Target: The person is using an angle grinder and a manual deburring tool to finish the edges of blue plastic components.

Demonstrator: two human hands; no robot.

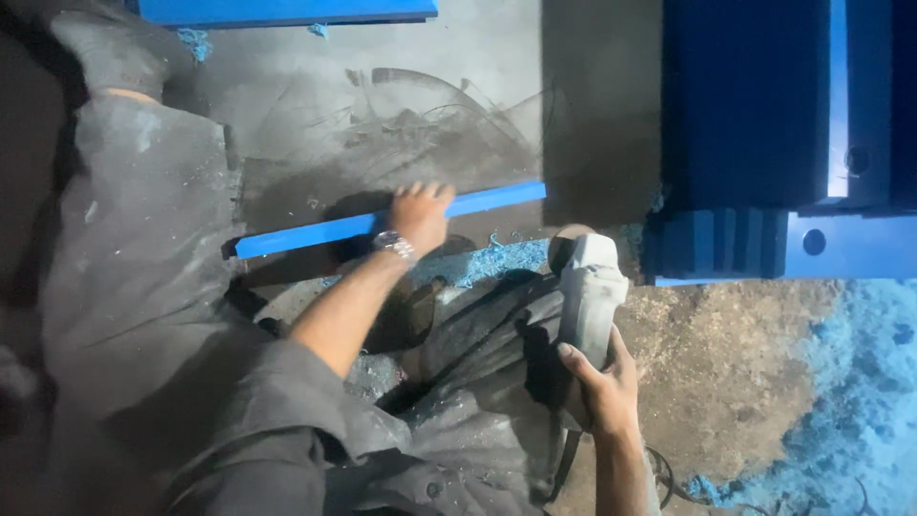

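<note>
A long narrow blue strip (pixel 306 232) lies slanted across a dusty grey floor. My left hand (pixel 420 212), with a wristwatch (pixel 394 245) on the wrist, presses down on the strip near its middle. My right hand (pixel 602 377) grips the rear of a dust-covered grey hand-held power tool (pixel 587 291), whose front end points at the strip's right part, just short of it. My legs in dusty grey trousers (pixel 162 287) are folded on the floor around the work.
A stack of dark blue slabs (pixel 745 105) with drilled holes stands at the right, a blue board (pixel 287 10) lies at the top edge. Blue shavings (pixel 860 382) cover the floor at lower right and under the strip. A cable (pixel 669 473) trails near my right forearm.
</note>
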